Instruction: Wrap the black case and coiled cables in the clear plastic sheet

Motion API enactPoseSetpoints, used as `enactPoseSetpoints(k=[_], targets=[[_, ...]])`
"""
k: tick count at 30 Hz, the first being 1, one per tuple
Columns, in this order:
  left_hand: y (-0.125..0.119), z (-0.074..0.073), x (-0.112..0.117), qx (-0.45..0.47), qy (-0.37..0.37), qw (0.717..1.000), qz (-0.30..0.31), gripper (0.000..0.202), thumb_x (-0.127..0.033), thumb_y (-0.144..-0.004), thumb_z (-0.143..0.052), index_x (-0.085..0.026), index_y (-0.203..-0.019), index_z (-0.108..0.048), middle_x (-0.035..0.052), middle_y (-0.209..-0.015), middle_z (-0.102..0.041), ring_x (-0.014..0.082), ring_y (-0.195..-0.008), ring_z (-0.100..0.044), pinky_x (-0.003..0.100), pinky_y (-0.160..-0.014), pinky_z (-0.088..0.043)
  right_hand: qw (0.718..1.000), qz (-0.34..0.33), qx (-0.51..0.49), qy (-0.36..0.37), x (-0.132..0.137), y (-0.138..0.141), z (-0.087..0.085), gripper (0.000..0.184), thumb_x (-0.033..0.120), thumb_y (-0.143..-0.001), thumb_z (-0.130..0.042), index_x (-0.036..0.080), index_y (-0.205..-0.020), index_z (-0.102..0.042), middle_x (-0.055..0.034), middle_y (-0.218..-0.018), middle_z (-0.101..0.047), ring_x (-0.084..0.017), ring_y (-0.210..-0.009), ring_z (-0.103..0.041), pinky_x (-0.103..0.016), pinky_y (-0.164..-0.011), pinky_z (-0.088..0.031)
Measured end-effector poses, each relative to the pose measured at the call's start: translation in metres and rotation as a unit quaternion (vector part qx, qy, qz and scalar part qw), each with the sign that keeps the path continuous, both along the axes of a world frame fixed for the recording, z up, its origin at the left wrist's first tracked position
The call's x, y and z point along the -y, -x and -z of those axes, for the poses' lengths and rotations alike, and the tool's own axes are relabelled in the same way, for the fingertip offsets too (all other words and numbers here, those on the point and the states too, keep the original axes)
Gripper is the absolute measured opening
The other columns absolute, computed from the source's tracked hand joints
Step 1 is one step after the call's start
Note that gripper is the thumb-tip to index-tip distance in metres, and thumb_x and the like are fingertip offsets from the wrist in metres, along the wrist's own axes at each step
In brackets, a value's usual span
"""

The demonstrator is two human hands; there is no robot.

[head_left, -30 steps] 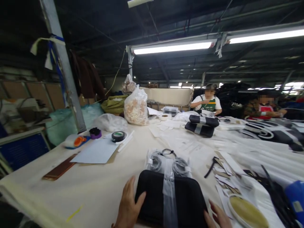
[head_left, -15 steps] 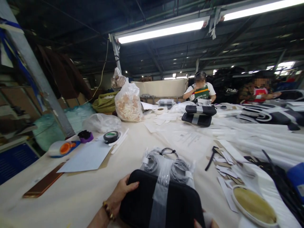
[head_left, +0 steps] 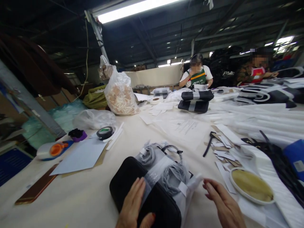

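Observation:
A black zip-type case [head_left: 163, 202] lies on the table before me, with a strip of clear wrap across its middle. Against its far side sits a clear plastic bag [head_left: 187, 190] with coiled grey cables [head_left: 174, 177] and a looped black cord [head_left: 172, 148]. My left hand [head_left: 134, 205] rests on top of the case, fingers stretched out and the thumb apart. To the right of the bag, my right hand [head_left: 224, 202] is held with its fingers extended, the fingertips close to the bag's loose edge; whether they touch it I cannot tell.
At left lie a tape dispenser [head_left: 53, 149], a black tape roll [head_left: 104, 133], a white sheet [head_left: 80, 156] and a brown bar [head_left: 35, 185]. A round yellowish dish [head_left: 251, 185] and paper scraps [head_left: 224, 148] are at right. Two wrapped cases [head_left: 193, 106] and co-workers are beyond.
The case has turned and shifted left. My left hand has gone from gripping its side to lying on top; my right hand has let go and moved up beside the bag.

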State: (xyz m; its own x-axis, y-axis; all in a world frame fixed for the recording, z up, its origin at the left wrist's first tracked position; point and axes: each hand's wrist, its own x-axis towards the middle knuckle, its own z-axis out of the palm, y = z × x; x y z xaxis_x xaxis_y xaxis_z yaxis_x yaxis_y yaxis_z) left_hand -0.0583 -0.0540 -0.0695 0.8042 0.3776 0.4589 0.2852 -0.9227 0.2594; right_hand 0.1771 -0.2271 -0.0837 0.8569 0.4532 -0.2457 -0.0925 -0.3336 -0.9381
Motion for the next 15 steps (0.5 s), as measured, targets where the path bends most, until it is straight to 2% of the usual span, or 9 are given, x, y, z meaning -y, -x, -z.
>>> enactPoseSetpoints(k=[3, 7, 9, 12, 15], targets=[[-0.02, 0.01, 0.023, -0.032, -0.022, 0.999, 0.016, 0.078, -0.06, -0.083, -0.041, -0.021, -0.142, -0.009, 0.0138, -0.139, -0.037, 0.0301, -0.13, -0.031, 0.045, -0.107, -0.03, 0.998, -0.004, -0.027, -0.054, -0.019, -0.009, -0.004, 0.068, 0.072, -0.066, -0.044, 0.017, -0.105, -0.056, -0.0102, -0.116, -0.058, -0.028, -0.103, -0.056, -0.04, -0.094, -0.042], [-0.037, 0.015, 0.033, -0.069, -0.013, 0.997, 0.01, 0.081, -0.062, -0.08, -0.044, -0.025, -0.142, -0.006, 0.0137, -0.141, -0.033, 0.0332, -0.13, -0.03, 0.052, -0.106, -0.025, 0.988, -0.015, -0.071, -0.139, -0.031, -0.006, 0.003, 0.064, 0.068, -0.071, -0.046, 0.013, -0.101, -0.057, -0.0127, -0.116, -0.057, -0.027, -0.11, -0.052, -0.037, -0.093, -0.044], [-0.035, 0.014, 0.035, -0.068, 0.003, 0.998, 0.014, 0.082, -0.064, -0.079, -0.044, -0.025, -0.142, -0.008, 0.0135, -0.143, -0.03, 0.0347, -0.131, -0.028, 0.053, -0.107, -0.022, 0.983, -0.005, -0.097, -0.157, -0.029, -0.002, 0.009, 0.064, 0.067, -0.071, -0.049, 0.012, -0.102, -0.057, -0.0132, -0.112, -0.06, -0.027, -0.107, -0.054, -0.038, -0.096, -0.043], [-0.022, 0.007, 0.033, -0.04, 0.031, 0.999, 0.014, 0.078, -0.063, -0.081, -0.039, -0.024, -0.142, -0.011, 0.0116, -0.145, -0.026, 0.0339, -0.133, -0.023, 0.052, -0.11, -0.017, 0.969, 0.045, -0.156, -0.185, -0.02, 0.01, 0.013, 0.065, 0.067, -0.07, -0.054, 0.012, -0.106, -0.054, -0.0145, -0.115, -0.06, -0.026, -0.107, -0.056, -0.037, -0.097, -0.043], [-0.006, -0.008, 0.011, 0.007, 0.062, 0.996, -0.063, 0.062, -0.051, -0.087, -0.036, -0.025, -0.141, -0.019, 0.0067, -0.147, -0.022, 0.0298, -0.135, -0.017, 0.05, -0.111, -0.013, 0.955, 0.084, -0.213, -0.19, -0.004, 0.028, 0.01, 0.071, 0.065, -0.066, -0.059, 0.011, -0.111, -0.051, -0.0173, -0.119, -0.058, -0.026, -0.107, -0.057, -0.035, -0.095, -0.045]])
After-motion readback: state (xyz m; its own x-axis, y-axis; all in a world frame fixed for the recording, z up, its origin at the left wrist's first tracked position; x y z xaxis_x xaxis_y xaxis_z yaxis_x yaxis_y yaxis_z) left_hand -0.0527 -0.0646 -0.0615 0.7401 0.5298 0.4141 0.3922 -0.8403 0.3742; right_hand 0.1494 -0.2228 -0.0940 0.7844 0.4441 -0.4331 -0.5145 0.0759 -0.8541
